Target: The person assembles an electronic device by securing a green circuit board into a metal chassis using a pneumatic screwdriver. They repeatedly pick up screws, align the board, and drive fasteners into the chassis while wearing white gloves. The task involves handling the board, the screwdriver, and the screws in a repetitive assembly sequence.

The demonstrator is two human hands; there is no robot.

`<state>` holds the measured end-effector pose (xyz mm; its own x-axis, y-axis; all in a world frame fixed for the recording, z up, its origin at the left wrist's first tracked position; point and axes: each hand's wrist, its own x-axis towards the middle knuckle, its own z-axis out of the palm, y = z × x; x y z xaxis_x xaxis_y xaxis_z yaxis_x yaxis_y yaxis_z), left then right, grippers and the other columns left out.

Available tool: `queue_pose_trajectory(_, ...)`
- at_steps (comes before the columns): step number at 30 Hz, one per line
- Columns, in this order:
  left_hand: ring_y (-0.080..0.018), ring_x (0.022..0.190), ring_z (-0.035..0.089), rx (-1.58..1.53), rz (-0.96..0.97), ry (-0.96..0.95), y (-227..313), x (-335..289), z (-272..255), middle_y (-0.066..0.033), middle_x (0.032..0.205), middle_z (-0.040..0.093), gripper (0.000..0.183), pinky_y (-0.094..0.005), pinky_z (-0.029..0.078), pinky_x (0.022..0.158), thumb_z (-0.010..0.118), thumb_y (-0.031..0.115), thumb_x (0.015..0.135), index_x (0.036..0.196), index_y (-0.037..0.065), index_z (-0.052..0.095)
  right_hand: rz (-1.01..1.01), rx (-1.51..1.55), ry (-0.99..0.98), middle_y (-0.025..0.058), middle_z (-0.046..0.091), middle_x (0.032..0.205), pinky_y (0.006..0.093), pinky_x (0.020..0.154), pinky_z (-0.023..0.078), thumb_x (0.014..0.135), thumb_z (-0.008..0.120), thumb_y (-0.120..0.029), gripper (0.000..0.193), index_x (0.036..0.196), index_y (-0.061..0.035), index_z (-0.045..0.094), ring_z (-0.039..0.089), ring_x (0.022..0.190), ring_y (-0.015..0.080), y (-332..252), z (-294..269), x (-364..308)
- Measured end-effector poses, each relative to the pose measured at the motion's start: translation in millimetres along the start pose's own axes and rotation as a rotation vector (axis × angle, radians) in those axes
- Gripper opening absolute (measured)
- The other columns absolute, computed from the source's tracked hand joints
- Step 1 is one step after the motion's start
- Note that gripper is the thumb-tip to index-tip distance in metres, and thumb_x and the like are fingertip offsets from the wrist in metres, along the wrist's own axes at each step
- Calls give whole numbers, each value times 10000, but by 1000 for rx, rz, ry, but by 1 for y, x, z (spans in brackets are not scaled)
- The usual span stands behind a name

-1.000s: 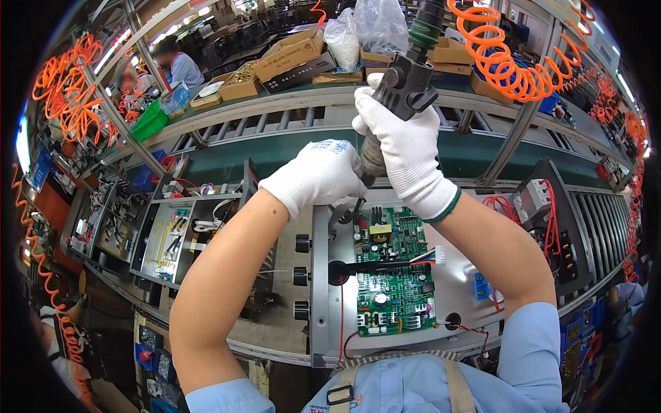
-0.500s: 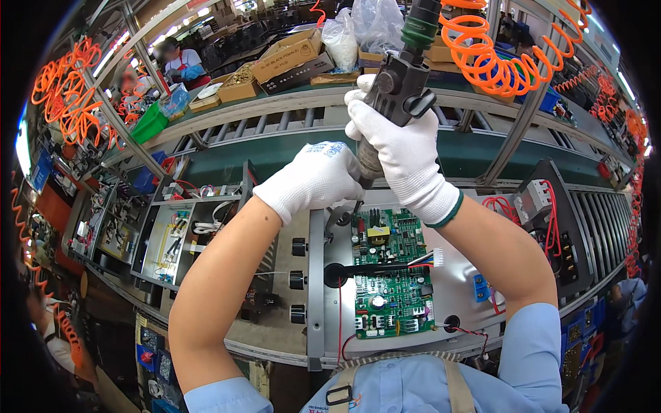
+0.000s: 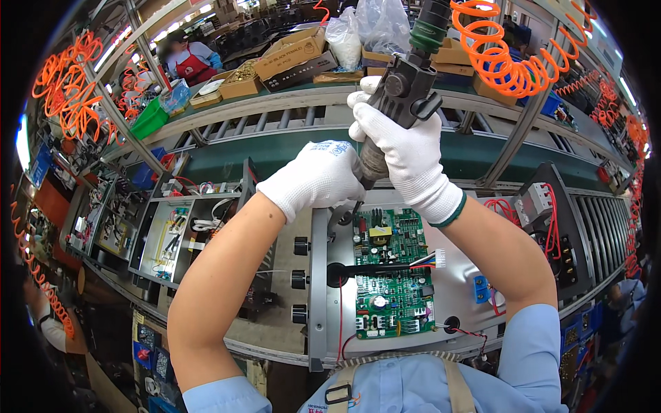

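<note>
In a white knit glove, my right hand (image 3: 406, 148) is wrapped round the body of a black power screwdriver (image 3: 398, 86), which stands tilted with its nose down. My left hand (image 3: 320, 172), gloved too, is closed at the screwdriver's lower end; its fingertips are partly hidden, and whatever they may also pinch is not visible. Both hands are above the far left corner of a grey metal chassis (image 3: 454, 303). A green circuit board (image 3: 392, 303) lies in it, crossed by a black-sleeved cable (image 3: 375, 269) ending in a white connector (image 3: 441, 258).
Black knobs (image 3: 299, 279) line the chassis's left wall. A black panel with red wires (image 3: 544, 206) stands at right, another open chassis (image 3: 165, 241) at left. Beyond runs a green conveyor (image 3: 275, 158); cartons (image 3: 292, 62) and orange coiled hoses (image 3: 509, 69) are above it. A co-worker (image 3: 189, 62) is far left.
The screwdriver's upper part and my right hand have shifted slightly to the right. My left hand stays at the lower end, moved only a little. The far-left co-worker has shifted.
</note>
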<state>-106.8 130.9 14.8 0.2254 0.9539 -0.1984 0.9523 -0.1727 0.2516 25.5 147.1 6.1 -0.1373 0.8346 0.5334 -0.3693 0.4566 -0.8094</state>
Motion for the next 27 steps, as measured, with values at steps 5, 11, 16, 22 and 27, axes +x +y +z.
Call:
queue_pose_trajectory(5,-271,925,670,13,9,-6,-4,3,2,-167,986,699,432,-359,510,824,754,297,715,1065,53,688,16,97,-116,112,686,969,278,664,538,833,686,-27,347,1161,18,582,660,726,147,5,-1,1)
queue_pose_trajectory(11,-227,925,648,-130,-11,-11,-2,0,0,-140,997,679,501,-328,499,845,732,245,719,1170,57,621,218,231,-566,121,675,1009,320,813,521,776,691,-50,392,1150,12,589,649,859,167,1,-21,27)
queue_pose_trajectory(16,-169,989,591,-731,273,406,-28,-17,17,-93,1124,626,486,-286,443,902,652,161,766,1225,22,572,251,307,-630,86,661,1016,293,797,511,769,708,-84,405,1144,12,591,638,844,134,10,-14,41)
queue_pose_trajectory(22,-168,1172,523,-1134,440,1074,-6,-56,-12,-148,1381,462,682,-298,400,1000,595,301,955,1468,-20,281,272,23,-463,-14,625,764,241,634,466,748,693,-101,188,919,-57,628,559,678,76,24,17,31)
queue_pose_trajectory(27,-128,918,587,-668,284,1126,43,-57,-28,-78,1044,600,592,-281,484,784,763,211,783,1248,-18,476,166,14,-954,15,650,825,253,655,490,751,724,-100,233,956,-22,647,591,735,85,14,5,35)
